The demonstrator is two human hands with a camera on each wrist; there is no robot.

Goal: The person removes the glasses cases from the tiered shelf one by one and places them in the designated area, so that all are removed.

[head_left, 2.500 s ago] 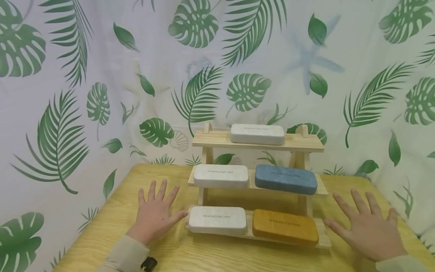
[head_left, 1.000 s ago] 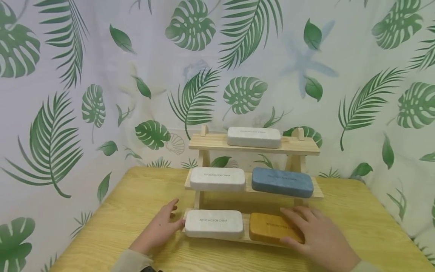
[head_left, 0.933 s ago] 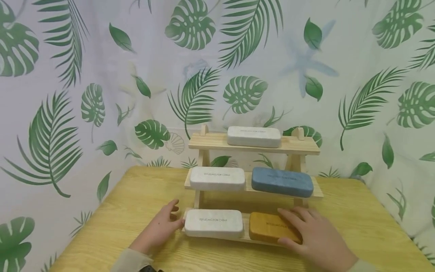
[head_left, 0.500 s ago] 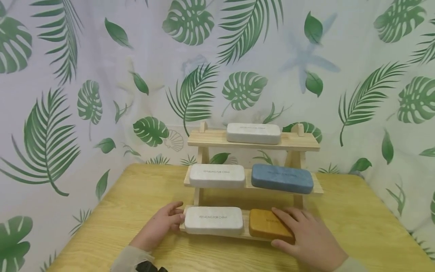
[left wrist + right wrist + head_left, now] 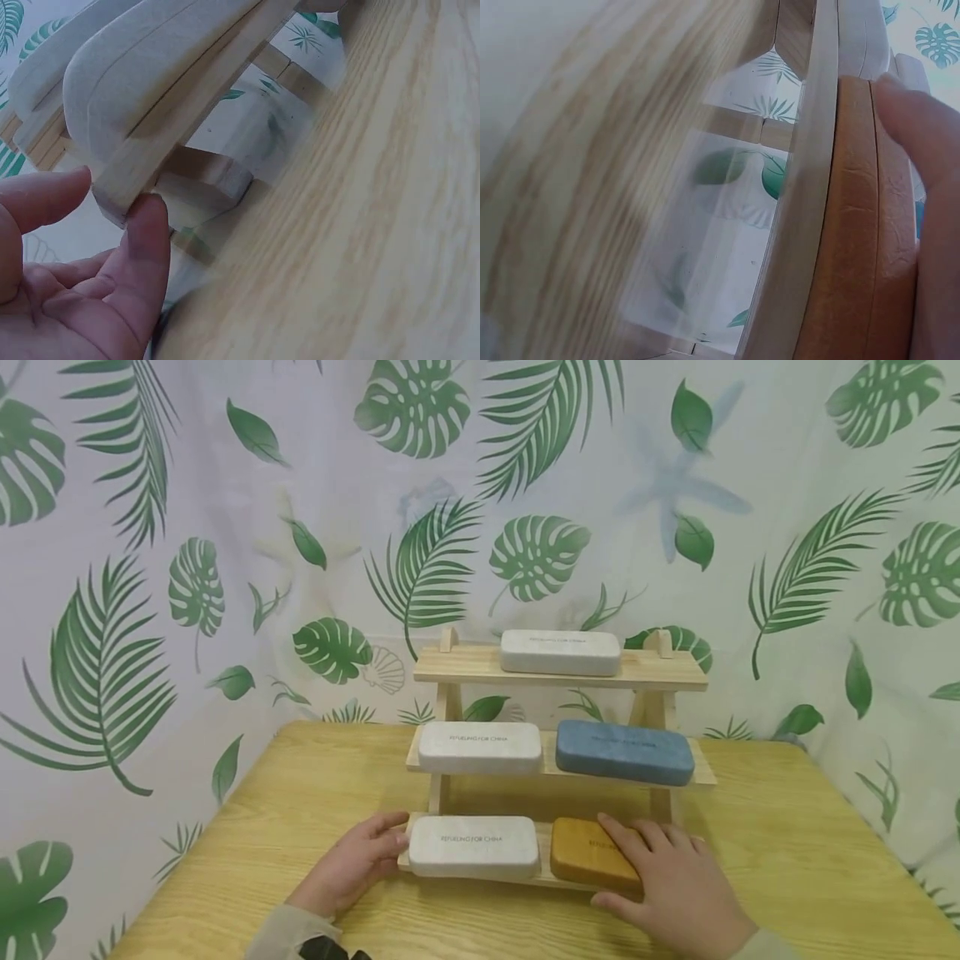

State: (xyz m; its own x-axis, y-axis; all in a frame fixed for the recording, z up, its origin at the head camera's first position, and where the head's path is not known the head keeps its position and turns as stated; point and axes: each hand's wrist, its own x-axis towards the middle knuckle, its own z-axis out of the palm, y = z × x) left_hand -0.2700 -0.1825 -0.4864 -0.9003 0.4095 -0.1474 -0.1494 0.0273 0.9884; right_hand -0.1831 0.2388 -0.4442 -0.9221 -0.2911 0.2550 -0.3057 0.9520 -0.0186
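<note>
A three-tier wooden rack (image 5: 450,667) stands on a wooden table (image 5: 300,827). Its bottom shelf carries a white case (image 5: 473,846) and a mustard case (image 5: 581,856). My left hand (image 5: 393,842) holds the left end of that bottom shelf (image 5: 142,161); the thumb (image 5: 146,247) touches the plank's corner, just below the white case (image 5: 135,67). My right hand (image 5: 622,860) lies over the right part of the mustard case (image 5: 855,247), with a finger (image 5: 922,150) resting on its top and the thumb by its front edge.
The middle shelf holds a white case (image 5: 480,747) and a blue case (image 5: 625,752). Another white case (image 5: 560,652) sits on the top shelf. A leaf-print curtain (image 5: 150,568) hangs close behind and beside the table.
Both hands left the tabletop. The right hand came in onto the mustard case and crept left along it. The left hand closed on the bottom shelf's end.
</note>
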